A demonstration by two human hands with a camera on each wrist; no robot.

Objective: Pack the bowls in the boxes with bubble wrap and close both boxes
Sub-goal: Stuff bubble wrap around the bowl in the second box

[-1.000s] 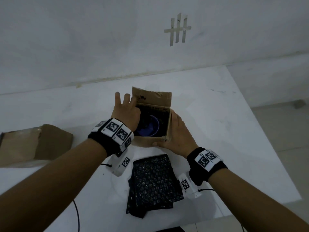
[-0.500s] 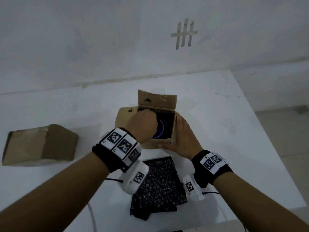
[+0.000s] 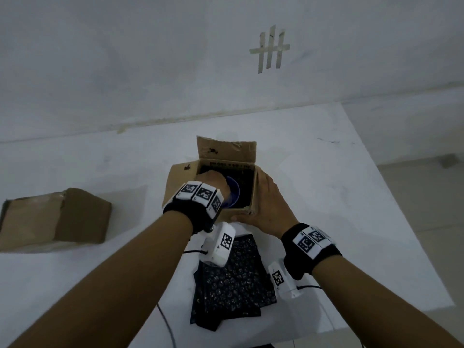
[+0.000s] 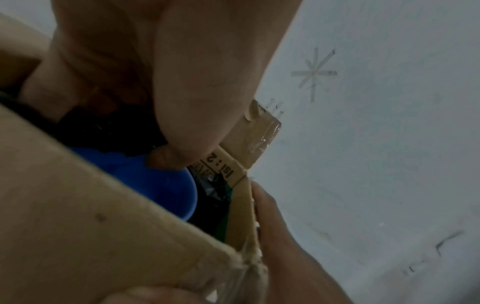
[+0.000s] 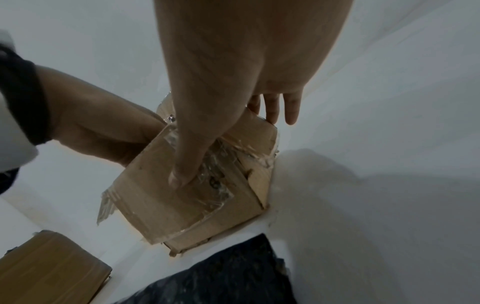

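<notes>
An open cardboard box [image 3: 180, 187] stands mid-table, its far flap upright. It is lined with black bubble wrap and holds a blue bowl [image 3: 234, 194] [image 4: 145, 181]. My left hand [image 3: 213, 180] reaches down into the box. In the left wrist view its thumb and a fingertip [image 4: 159, 159] meet at the bowl's rim. My right hand [image 3: 263, 204] lies against the box's near right corner. Its thumb [image 5: 182, 172] is flat on the near face and its straight fingers [image 5: 272, 109] run along the right wall. A second cardboard box [image 3: 55, 218] lies at the left with its flaps folded in.
Loose sheets of black bubble wrap [image 3: 233, 285] lie on the white table [image 3: 339, 209] just in front of the box, between my wrists. A white wall runs behind the table. The table's right edge drops to the floor. A cable trails off the near edge.
My left hand left the box's left side, where its fingers were spread, and went down inside onto the bowl. The left flap now hangs outward. The right hand has stayed at the corner.
</notes>
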